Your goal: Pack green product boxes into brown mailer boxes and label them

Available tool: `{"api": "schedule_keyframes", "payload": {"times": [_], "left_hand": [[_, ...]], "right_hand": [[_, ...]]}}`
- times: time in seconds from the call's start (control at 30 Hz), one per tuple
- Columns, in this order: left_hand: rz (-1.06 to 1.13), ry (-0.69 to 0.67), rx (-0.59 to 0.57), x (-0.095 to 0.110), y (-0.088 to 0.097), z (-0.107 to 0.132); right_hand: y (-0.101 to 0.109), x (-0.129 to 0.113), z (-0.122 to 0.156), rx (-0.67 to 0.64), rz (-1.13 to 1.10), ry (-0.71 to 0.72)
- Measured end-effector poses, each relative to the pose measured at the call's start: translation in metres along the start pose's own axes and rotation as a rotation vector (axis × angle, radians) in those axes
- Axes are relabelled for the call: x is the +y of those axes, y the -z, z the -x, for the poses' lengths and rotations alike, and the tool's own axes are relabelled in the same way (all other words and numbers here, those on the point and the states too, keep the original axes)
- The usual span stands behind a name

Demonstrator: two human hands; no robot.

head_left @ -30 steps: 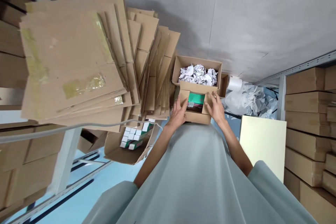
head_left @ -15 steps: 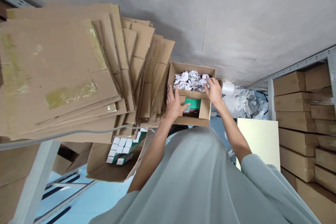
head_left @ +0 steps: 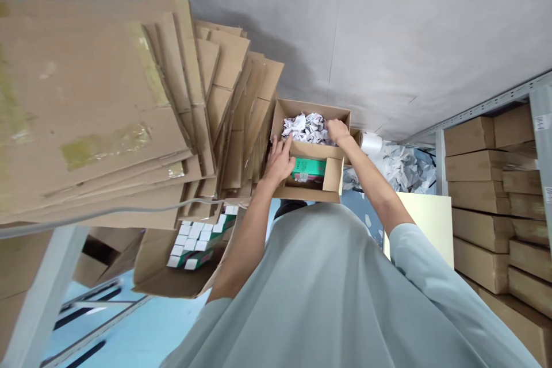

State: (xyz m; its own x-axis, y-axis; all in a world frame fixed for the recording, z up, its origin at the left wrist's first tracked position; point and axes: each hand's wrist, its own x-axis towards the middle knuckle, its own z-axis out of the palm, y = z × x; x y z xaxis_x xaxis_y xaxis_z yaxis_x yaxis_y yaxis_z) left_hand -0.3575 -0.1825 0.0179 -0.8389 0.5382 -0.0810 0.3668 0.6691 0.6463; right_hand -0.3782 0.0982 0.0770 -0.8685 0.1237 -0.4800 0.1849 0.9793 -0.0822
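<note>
A small open cardboard box (head_left: 330, 179) holds a green packet (head_left: 309, 168). Behind it stands a larger open box (head_left: 297, 108) filled with crumpled white paper (head_left: 304, 126). My left hand (head_left: 279, 160) rests on the small box's left flap, fingers stretched toward the paper. My right hand (head_left: 337, 130) reaches into the larger box and curls over the crumpled paper at its right side; whether it grips a piece is hidden.
A thick stack of flattened cartons (head_left: 129, 109) leans at the left. Below it an open carton (head_left: 181, 264) holds several white-and-green packets (head_left: 199, 237). More crumpled paper and a white roll (head_left: 371, 142) lie right of the boxes. Stacked brown cartons (head_left: 491, 184) fill shelves at right.
Both hands left the small box's flaps and moved away from me: the right went into the paper-filled box, the left slid up along the small box's left side.
</note>
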Motion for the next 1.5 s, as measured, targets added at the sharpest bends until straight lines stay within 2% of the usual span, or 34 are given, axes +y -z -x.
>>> {"api": "schedule_keyframes", "payload": {"times": [0.2,0.27,0.37,0.5,0.6,0.7,0.77,0.9,1.07,1.17,1.3,1.4,1.5], "left_hand": [[0.032,0.011,0.051,0.0,-0.011,0.0],[0.041,0.028,0.054,0.001,-0.013,-0.001],[0.058,0.039,0.059,0.002,-0.014,-0.001],[0.081,0.051,0.061,0.003,-0.013,-0.001],[0.1,0.061,0.053,0.004,-0.013,-0.001],[0.124,0.062,0.054,0.005,-0.013,-0.001],[0.129,0.068,0.048,0.006,-0.012,-0.002],[0.123,0.069,0.017,0.004,-0.007,-0.003],[0.151,0.057,-0.024,-0.004,0.002,-0.005],[0.17,0.053,-0.028,-0.006,0.004,-0.005],[0.175,0.057,-0.019,-0.005,0.003,-0.004],[0.164,0.067,-0.016,-0.003,0.002,-0.004],[0.16,0.071,-0.007,-0.003,0.001,-0.003]], "right_hand": [[-0.002,0.002,0.01,0.0,0.019,0.026],[0.001,0.003,0.014,0.05,0.006,0.016],[0.009,0.008,0.027,0.202,-0.083,0.0],[0.017,0.014,0.069,0.433,-0.314,0.047],[0.009,0.007,0.114,0.525,-0.485,0.15],[-0.015,-0.009,0.149,0.447,-0.578,0.259],[-0.034,-0.023,0.157,0.338,-0.578,0.288],[-0.064,-0.05,0.142,0.167,-0.474,0.244],[-0.068,-0.068,0.114,0.128,-0.454,0.226],[-0.058,-0.066,0.111,0.18,-0.5,0.268],[-0.031,-0.049,0.105,0.315,-0.532,0.259],[-0.008,-0.029,0.08,0.37,-0.446,0.143],[0.004,-0.015,0.039,0.295,-0.32,0.02]]}}
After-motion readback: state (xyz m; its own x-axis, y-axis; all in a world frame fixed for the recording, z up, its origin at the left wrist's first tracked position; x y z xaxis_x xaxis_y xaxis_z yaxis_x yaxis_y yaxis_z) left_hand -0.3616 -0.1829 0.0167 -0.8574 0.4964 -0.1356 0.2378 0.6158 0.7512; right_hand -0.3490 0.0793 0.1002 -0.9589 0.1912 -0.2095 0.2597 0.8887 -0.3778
